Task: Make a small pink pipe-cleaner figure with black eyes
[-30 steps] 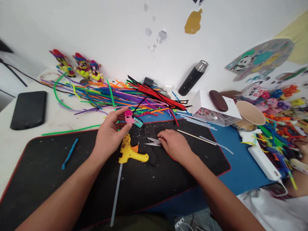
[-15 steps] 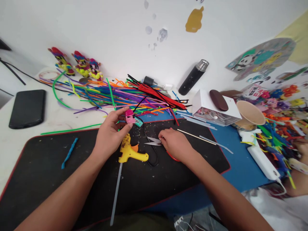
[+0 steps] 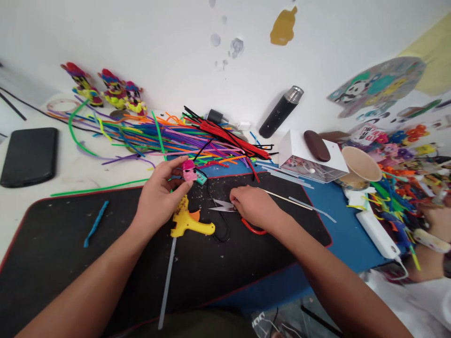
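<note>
My left hand (image 3: 157, 199) pinches a small fuzzy pink piece (image 3: 189, 172) with dark eye-like spots between thumb and fingers. Just below it lies a yellow hot glue gun (image 3: 192, 224), a clear glue stick (image 3: 167, 281) sticking out of its back. On the black mat, my right hand (image 3: 256, 207) is curled over a pair of scissors (image 3: 222, 206). The blades point left, slightly apart, and part of a red handle loop shows under the palm; my fingertips are partly hidden. A twisted blue pipe cleaner (image 3: 96, 224) rests at the mat's left.
Loose pipe cleaners (image 3: 165, 136) are heaped along the back, near several small figures (image 3: 114, 89). Behind right stand a black flask (image 3: 282, 111) and a white box (image 3: 313, 157). A black phone-like slab (image 3: 30, 157) lies left. Another person's hand (image 3: 437, 223) is far right.
The view has shifted slightly. My right hand has moved a little over the scissors, and more of the red handle shows. My left hand keeps its hold on the pink piece.
</note>
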Tool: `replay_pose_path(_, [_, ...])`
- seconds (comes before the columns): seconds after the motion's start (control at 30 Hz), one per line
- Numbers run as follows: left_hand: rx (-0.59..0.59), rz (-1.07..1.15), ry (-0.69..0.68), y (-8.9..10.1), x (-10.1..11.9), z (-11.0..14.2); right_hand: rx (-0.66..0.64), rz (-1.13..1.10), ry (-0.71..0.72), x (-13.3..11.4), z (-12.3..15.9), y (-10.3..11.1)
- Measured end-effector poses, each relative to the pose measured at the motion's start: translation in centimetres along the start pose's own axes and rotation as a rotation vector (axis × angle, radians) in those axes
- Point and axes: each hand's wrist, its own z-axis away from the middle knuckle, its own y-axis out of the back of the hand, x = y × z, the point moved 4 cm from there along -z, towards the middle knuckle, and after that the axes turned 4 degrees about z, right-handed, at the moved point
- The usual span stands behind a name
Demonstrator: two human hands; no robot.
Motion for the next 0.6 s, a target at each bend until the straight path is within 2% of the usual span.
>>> replay_pose_path(0.3, [-0.023,-0.003,0.010,-0.36,0.21,0.32,-0.057,0.047,-0.028,-0.31,0.13,0.56])
replay_pose_path(0.6, [-0.028,-0.028,0.000,-0.41,0.57,0.35,0.099,-0.076,-0.088,0.58,-0.50,0.27])
